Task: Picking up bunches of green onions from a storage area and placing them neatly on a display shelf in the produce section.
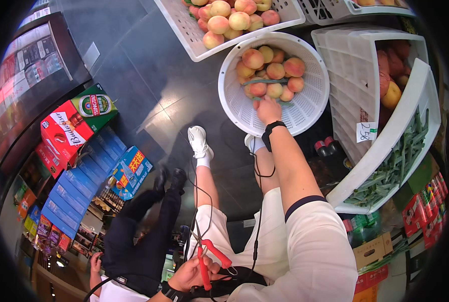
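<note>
My left hand (196, 273) grips red-handled garden snips (205, 260) near my lap, their pointed blades upward and spread apart. Inside a round white perforated plastic basket (235, 109), my right hand (268, 110) reaches down at the near side of a pile of peaches (275, 71). One long green strip (266, 80) lies across the fruit. A second green strip (286, 102) shows on both sides of my right fingers; whether they pinch it is hidden.
A white crate of peaches (194, 45) stands beyond the basket. To the right are a tilted white crate (345, 75) with a handwritten tag and a white bin of green stems (394, 170). At left, another person's dark-trousered legs (141, 234) are near stacked drink cartons (73, 188).
</note>
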The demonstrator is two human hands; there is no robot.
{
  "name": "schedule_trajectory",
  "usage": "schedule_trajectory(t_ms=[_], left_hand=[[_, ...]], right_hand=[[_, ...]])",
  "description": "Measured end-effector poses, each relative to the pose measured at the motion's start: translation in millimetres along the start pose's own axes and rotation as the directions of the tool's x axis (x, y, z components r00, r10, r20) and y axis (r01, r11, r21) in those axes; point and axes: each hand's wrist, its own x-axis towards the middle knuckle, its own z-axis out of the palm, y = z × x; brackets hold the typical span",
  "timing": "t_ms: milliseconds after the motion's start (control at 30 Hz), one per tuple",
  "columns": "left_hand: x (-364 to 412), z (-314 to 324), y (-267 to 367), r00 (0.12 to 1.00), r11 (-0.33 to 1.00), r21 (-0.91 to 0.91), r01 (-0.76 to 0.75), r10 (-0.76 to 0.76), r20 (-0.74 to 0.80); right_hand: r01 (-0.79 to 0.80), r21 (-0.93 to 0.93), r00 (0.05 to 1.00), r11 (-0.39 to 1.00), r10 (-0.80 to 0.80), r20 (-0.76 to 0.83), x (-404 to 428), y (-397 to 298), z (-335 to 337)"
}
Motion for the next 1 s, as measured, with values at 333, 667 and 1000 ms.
schedule_trajectory(t_ms=[333,667,1000], left_hand=[[9.4,9.5,-11.4,0.999,0.999,-0.044,-0.015,0.017,0.032],[13.0,19.0,-18.5,1.0,1.0,0.001,-0.016,0.016,-0.001],[-51.8,38.8,-22.0,0.997,0.974,0.227,0.027,-0.042,0.064]], right_hand=[[0.494,-0.336,0.813,0.801,-0.563,-0.147,12.0,-16.0,-48.9],[0.525,-0.222,0.803,0.822,-0.564,-0.191,35.2,-13.6,-31.6],[0.655,0.314,0.633,0.688,-0.271,-0.725,-101.3,-68.6,-160.5]])
